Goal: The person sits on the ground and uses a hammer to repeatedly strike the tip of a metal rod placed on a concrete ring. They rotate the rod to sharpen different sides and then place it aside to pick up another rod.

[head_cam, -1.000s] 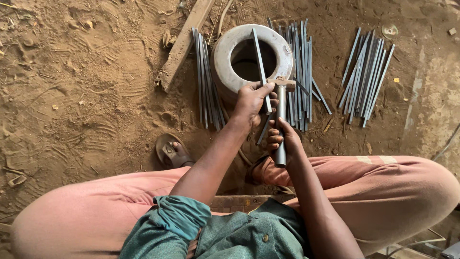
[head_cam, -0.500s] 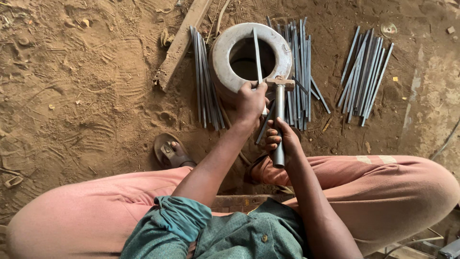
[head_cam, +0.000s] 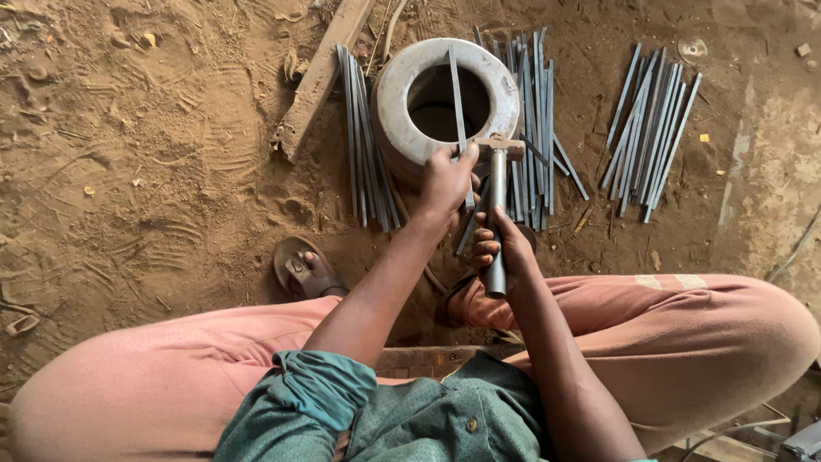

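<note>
Both hands are closed on their tools: the left hand [head_cam: 445, 180] pinches a thin flat metal strip [head_cam: 458, 103] that leans across the mouth of a pale ring-shaped block [head_cam: 395, 111], and the right hand [head_cam: 505, 248] wraps around the grey handle of a hammer [head_cam: 497, 205], whose wooden-looking head sits just right of the left fingers, at the near rim of the block.

From the head view, the likeliest mishap is a blow landing on the left fingers, since they hold the strip right beside the hammer head with almost no gap. A glancing strike could also kick the strip sideways out of the pinch, or let it slide down into the dark hole of the block. Bare feet in sandals [head_cam: 299, 269] sit near, so a dropped tool could land on them.

That strip is narrow, straight, grey and dull, its far end resting on the block's far rim, its near end hidden under the left hand. Similar strips lie in bundles on the sandy ground: one pile [head_cam: 363, 154] left of the block, one just right of it [head_cam: 534, 128], another [head_cam: 650, 128] well apart to the right. A wooden plank [head_cam: 321, 77] lies at far left.
</note>
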Motion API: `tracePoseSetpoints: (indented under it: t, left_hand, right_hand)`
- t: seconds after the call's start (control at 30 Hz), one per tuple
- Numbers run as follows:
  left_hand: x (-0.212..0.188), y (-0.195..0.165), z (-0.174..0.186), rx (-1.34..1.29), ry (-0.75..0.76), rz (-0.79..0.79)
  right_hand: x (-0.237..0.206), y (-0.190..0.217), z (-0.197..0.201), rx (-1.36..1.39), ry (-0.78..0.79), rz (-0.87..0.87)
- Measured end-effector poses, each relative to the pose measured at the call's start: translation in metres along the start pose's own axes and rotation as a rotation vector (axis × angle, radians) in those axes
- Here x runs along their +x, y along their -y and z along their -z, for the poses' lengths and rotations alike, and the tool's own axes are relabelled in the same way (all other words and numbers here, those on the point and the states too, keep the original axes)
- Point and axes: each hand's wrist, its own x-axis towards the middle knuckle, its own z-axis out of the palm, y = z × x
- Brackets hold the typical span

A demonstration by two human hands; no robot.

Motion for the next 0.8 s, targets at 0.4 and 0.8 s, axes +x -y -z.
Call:
tracePoseSetpoints:
  t: [0.4,0.8]
  left_hand:
    - [0.050,0.119,0.054,0.173,0.030,-0.008]
    - [0.056,0.117,0.032,0.228,-0.110,-0.097]
  right_hand:
    - [-0.023,0.011,-0.047,-0.496,-0.121,0.251]
    - [0.023,0.078,-0.115,-0.980,0.117,1.218]
